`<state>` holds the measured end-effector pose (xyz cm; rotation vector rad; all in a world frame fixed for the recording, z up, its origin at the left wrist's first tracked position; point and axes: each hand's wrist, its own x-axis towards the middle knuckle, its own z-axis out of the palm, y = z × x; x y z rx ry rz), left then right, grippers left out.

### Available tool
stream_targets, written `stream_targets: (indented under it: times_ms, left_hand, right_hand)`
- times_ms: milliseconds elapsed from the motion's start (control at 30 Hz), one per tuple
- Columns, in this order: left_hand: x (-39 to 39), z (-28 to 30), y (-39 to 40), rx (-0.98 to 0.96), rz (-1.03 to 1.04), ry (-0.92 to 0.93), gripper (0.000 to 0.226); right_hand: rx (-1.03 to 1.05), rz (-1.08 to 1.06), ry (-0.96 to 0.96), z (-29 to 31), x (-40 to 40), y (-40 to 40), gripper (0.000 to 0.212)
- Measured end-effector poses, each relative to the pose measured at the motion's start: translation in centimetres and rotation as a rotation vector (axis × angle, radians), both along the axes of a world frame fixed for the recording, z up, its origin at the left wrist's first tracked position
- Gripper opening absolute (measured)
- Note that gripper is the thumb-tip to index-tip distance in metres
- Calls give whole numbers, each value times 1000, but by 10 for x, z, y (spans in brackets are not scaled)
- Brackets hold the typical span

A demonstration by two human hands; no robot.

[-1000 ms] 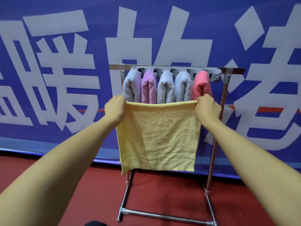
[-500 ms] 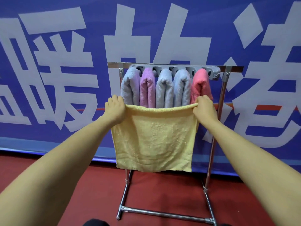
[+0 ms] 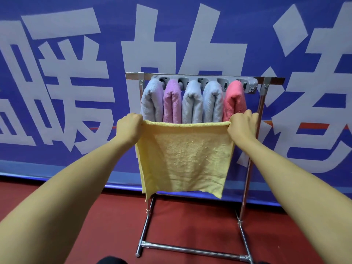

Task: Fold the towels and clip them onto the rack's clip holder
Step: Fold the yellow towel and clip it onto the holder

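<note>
a person's left hand (image 3: 129,126) and right hand (image 3: 242,124) hold a yellow towel (image 3: 184,157) stretched flat in the air in front of a metal rack (image 3: 255,149), each hand with fingers curled and pinching one top corner of the cloth. the towel hangs freely below the grip, its lower edge uneven and clear of the red floor (image 3: 114,225). it looks light, soft and limp, likely to sag or twist wherever it is not supported, so the top corners and the folded edge seem the surest places to take hold. behind it, five folded towels (image 3: 192,103) in grey, pink, pale blue and coral hang side by side from the grey clip holder (image 3: 251,85) fixed along the rack's top bar; the holder's right end appears free. the rack stands on the red floor against a blue banner (image 3: 57,82) printed with large white characters, its base bar near the bottom edge of the view.
</note>
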<state>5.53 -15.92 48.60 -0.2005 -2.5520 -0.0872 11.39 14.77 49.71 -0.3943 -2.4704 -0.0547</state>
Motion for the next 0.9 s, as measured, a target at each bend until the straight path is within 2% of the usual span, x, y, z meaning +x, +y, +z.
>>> stream_targets:
  times_ms: [233, 533, 633, 733, 800, 900]
  left_hand:
    - [1, 0, -1, -23, 3, 3, 19]
    - [3, -2, -5, -148, 36, -54, 18]
    - [5, -4, -5, -157, 54, -22, 16]
    - [6, -6, -7, -178, 82, 54, 15]
    - [6, -7, -7, -191, 81, 60, 18]
    - [9, -7, -4, -177, 64, 65, 16]
  right_hand:
    - [163, 26, -32, 3, 6, -3, 19]
    - [192, 20, -3, 4, 10, -7, 19]
    - [221, 6, -6, 1, 8, -5, 23]
    - [90, 20, -5, -5, 7, -4, 28]
    - [-57, 23, -2, -10, 7, -4, 31]
    - [-155, 31, 5, -14, 7, -2, 31]
